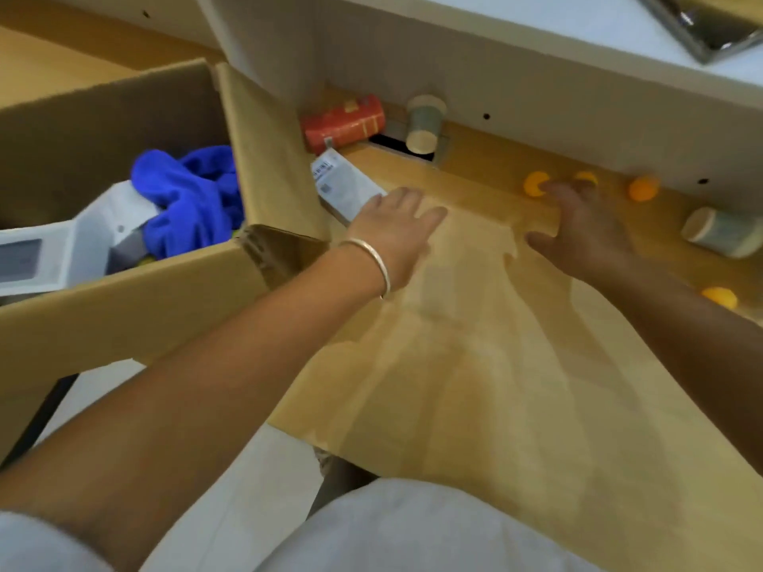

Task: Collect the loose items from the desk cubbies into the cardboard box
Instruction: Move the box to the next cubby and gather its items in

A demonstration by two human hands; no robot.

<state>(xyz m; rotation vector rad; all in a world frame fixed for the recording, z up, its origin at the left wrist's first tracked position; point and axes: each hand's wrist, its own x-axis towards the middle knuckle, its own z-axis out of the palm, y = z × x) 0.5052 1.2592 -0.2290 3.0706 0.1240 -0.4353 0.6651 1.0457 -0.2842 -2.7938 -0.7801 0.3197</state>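
The open cardboard box (pixel 124 307) stands at the left and holds a blue cloth (pixel 186 196) and a white device (pixel 45 258). On the wooden desk under the white shelf lie a red packet (pixel 342 121), a white labelled packet (pixel 342 183), two tipped jars (pixel 425 121) (pixel 722 233) and several orange balls (pixel 536 184) (pixel 643 188) (pixel 720 297). My left hand (pixel 396 229), with a bangle on the wrist, hovers open beside the white packet. My right hand (pixel 586 225) stretches open toward the balls at the back, its fingertips between two of them.
A white shelf panel (pixel 495 64) overhangs the back of the desk. A dark cable slot (pixel 392 144) lies under the nearer jar. A shiny metal object (pixel 710 26) sits on top at the far right. The box's flap (pixel 268 158) stands up beside the packets.
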